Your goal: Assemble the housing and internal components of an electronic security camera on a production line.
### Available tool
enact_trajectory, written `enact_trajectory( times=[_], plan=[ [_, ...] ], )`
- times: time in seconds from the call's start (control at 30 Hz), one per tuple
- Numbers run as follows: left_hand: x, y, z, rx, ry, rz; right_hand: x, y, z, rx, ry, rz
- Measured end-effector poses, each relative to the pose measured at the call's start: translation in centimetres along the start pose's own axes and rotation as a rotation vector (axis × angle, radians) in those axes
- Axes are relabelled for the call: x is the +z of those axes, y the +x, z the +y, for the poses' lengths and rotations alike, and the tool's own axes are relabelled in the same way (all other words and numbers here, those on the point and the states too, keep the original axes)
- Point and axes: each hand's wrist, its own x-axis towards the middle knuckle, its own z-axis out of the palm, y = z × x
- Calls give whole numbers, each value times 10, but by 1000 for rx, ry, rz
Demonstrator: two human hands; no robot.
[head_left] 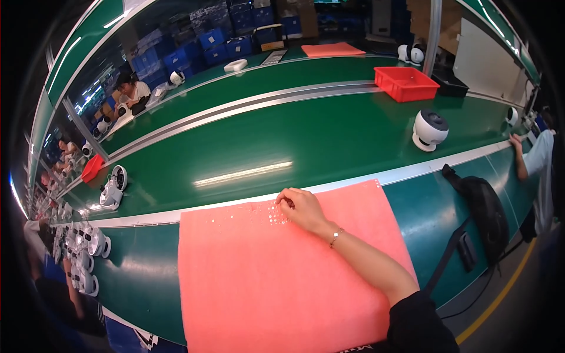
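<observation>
The right hand (302, 210) bends over the pink, rectangular, foam-like sheet (282, 282) near its far edge, thumb and forefinger drawn close; whether they pinch anything, I cannot tell. Small, round, whitish pieces (271, 216) cluster just beside the hand; a light fingertip grip, wrist raised, should avoid scattering them. One sheet; two pieces lie apart toward its far left corner; the clustered ones are too tiny to count.

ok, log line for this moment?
right hand: at small round pieces | left hand: out of view | surface: pink mat
</observation>
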Motion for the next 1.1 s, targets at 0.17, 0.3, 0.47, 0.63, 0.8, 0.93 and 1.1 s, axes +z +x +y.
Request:
enact_trajectory(
  times=[0.17, 0.3, 0.47, 0.63, 0.8, 0.93, 1.1],
  plan=[
    [4, 3, -8, 2, -41, 76, 0, -1, 1, -4, 2, -2],
    [10, 3, -13, -2, -82, 134, -1, 0, 0, 5, 13, -12],
    [17, 4, -19, -3, -136, 214, -3, 0, -3, 17, -31, -39],
    [19, 7, -24, 0, -183, 303, -3, -1, -1, 11, -2, -22],
    [19, 6, -29, 0, -225, 384, 0, 0, -2, 20, 18, -28],
    [21, 9, -29, 3, -262, 447, -2, 0, -1, 19, 9, -17],
    [7, 9, -21, 2, -300, 525, -6, -1, -3, 20, -2, -1]
  ],
)
